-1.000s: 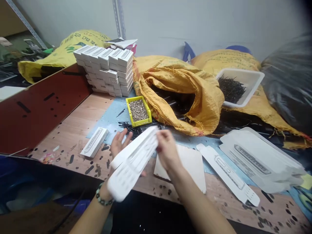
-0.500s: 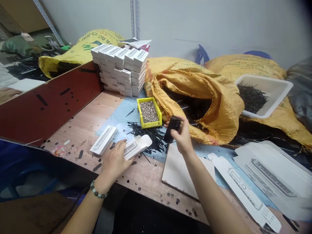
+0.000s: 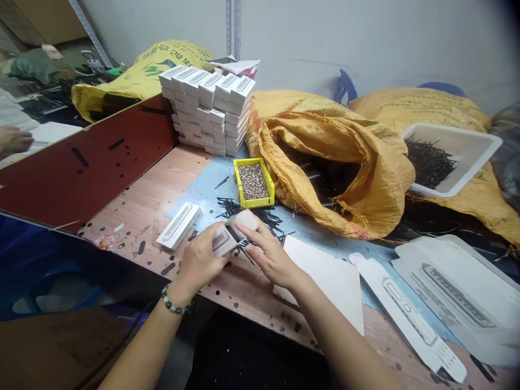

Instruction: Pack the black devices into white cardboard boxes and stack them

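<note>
Left hand [image 3: 201, 261] is wrapped around a small white box [image 3: 226, 238] low over the tabletop [image 3: 154, 184]. Right hand [image 3: 271, 257] is loosely open, fingertips on the box's end, right beside the black sticks [image 3: 268, 216] and yellow tray [image 3: 255, 204].

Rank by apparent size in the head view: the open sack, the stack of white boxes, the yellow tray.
1. open sack
2. stack of white boxes
3. yellow tray
The gaps are plain despite distance.
</note>
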`<move>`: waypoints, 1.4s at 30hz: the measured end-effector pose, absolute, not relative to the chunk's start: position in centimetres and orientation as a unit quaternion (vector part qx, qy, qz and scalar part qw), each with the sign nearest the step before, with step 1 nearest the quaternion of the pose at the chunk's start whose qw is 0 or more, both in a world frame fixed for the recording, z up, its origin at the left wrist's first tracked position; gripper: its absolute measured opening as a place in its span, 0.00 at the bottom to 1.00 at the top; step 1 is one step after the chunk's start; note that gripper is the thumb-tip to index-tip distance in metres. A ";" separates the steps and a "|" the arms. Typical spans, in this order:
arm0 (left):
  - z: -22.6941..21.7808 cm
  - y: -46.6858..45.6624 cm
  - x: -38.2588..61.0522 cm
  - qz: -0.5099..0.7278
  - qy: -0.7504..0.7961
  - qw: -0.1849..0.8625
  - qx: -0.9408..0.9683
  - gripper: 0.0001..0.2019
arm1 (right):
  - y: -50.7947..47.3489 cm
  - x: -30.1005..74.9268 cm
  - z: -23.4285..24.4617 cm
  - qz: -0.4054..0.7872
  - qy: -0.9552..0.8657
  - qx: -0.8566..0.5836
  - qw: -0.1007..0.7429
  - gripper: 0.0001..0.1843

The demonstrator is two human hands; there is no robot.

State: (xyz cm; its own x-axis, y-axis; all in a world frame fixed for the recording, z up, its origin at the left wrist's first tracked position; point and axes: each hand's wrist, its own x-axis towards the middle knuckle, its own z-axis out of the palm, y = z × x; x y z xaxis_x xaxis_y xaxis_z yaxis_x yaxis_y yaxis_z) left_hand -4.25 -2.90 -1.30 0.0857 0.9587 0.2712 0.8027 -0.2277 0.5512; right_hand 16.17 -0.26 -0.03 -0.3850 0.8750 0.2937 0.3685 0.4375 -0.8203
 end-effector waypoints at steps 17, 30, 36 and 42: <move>-2.8 -3.5 -7.0 0.214 0.570 0.113 0.786 0.21 | -0.8 16.1 0.1 0.143 -0.828 -0.523 0.145 0.07; -1.6 -4.2 -2.6 0.239 0.465 0.319 0.791 0.30 | -1.0 16.8 3.0 0.143 -0.882 -0.378 0.243 0.10; -2.7 -4.6 -1.6 0.349 0.438 0.325 0.762 0.44 | -1.5 18.0 2.1 0.358 -0.715 -0.407 0.441 0.18; -3.7 -4.4 1.2 0.471 0.397 0.293 0.732 0.35 | -2.3 15.1 -0.3 0.480 -0.505 -0.493 0.521 0.14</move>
State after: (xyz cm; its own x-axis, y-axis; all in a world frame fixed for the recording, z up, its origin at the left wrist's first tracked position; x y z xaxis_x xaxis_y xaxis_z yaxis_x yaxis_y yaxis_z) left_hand 1.20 -4.38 -3.75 0.2419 0.8565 0.4560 0.3053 -0.5133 0.8021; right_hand 15.14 -2.34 -0.29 0.0279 0.9982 0.0534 -0.0023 0.0535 -0.9986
